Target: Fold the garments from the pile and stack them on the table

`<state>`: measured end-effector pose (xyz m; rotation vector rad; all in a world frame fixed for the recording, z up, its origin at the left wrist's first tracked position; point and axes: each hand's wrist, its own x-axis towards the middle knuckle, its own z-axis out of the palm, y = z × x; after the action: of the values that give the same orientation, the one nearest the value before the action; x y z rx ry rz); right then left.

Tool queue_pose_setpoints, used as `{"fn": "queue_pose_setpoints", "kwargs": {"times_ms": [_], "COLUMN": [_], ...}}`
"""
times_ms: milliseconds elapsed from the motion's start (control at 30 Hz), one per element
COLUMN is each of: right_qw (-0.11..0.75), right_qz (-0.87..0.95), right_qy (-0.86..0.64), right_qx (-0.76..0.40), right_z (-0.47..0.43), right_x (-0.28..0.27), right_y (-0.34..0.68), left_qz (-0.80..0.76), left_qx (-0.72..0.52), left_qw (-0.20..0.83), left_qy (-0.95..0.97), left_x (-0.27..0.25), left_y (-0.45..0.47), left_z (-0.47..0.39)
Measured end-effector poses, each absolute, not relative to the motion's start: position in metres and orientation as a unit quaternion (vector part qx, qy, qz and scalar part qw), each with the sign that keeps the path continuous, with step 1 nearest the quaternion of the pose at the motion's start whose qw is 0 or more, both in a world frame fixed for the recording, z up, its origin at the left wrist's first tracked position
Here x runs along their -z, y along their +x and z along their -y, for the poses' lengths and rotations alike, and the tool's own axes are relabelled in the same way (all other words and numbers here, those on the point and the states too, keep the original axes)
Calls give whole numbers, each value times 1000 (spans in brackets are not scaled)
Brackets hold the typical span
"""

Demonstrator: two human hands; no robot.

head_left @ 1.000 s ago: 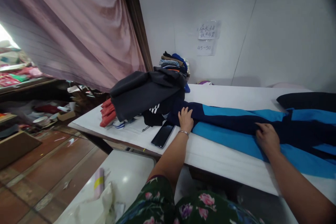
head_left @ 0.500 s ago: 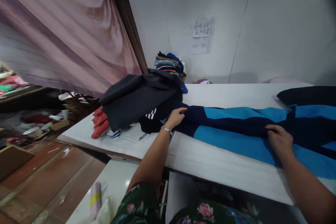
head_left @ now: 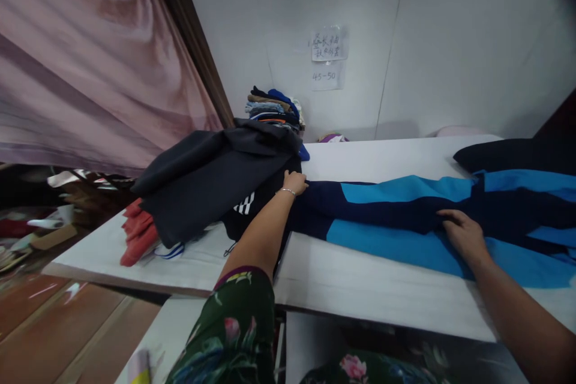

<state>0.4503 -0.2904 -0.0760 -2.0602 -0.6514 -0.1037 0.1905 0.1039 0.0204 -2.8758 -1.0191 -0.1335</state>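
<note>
**Long navy-and-bright-blue cloth garment [head_left: 405, 213] spread lengthwise, centre to right edge**

The garment lies along the white-topped table [head_left: 382, 294], running from the middle of the frame out past the right edge. The bare left hand [head_left: 295, 182], at the centre, has its fingers curled together over the garment's navy end; whether they pinch the cloth or only press on it, I cannot tell. The bare right hand [head_left: 465, 237], right of centre, reaches in from the lower right, thumb and forefinger drawn close over the navy middle band. Whether a fold is caught between them is too small to tell.

Good handling here probably means a light grip with the left fingertips, as an anchor, while the right works along the band so the blue panels lie flat and even. The slack ripple along the upper blue panel deserves attention.

Care seems needed at the left end: the black cloth with white stripes [head_left: 258, 198] and the draped charcoal-grey fabric piece [head_left: 220, 162] crowd the left hand, and a careless tug could drag them along. The multicoloured stack of folded clothes [head_left: 274, 109] stands behind them, upper centre-left.
</note>
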Motion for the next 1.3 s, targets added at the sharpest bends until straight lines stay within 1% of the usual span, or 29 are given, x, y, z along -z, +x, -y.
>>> {"fn": "queue_pose_setpoints", "kwargs": {"times_ms": [100, 233, 367, 567, 800, 933, 1100, 1167, 1300], "right_qw": [436, 386, 386, 389, 351, 370, 414, 414, 402], "right_qz": [325, 362, 368, 363, 375, 375, 383, 395, 405], "right_qy": [-837, -847, -845, -845, -856, -847, -818, -811, -814], "right_qx": [60, 41, 37, 52, 54, 62, 117, 120, 111], "right_z": [289, 286, 285, 285, 286, 286, 288, 289, 289], "right_x": [74, 73, 72, 68, 72, 73, 65, 64, 67], "right_y": [446, 442, 441, 436, 437, 437, 428, 426, 427], "left_qz": [345, 370, 382, 396, 394, 356, 318, 322, 328], "left_qx": [56, 33, 41, 97, 69, 73, 22, 8, 30], "left_qw": [51, 50, 54, 66, 28, 17, 18, 24, 38], "left_qy": [-935, -927, -922, -911, -916, -931, -948, -946, -943], "left_x": [-23, -13, -7, -21, -18, -28, -24, -21, -19], "left_y": [197, 197, 196, 200, 200, 194, 197, 205, 222], "left_z": [-115, -119, -120, -133, -139, -140, -138, -141, -152]}}
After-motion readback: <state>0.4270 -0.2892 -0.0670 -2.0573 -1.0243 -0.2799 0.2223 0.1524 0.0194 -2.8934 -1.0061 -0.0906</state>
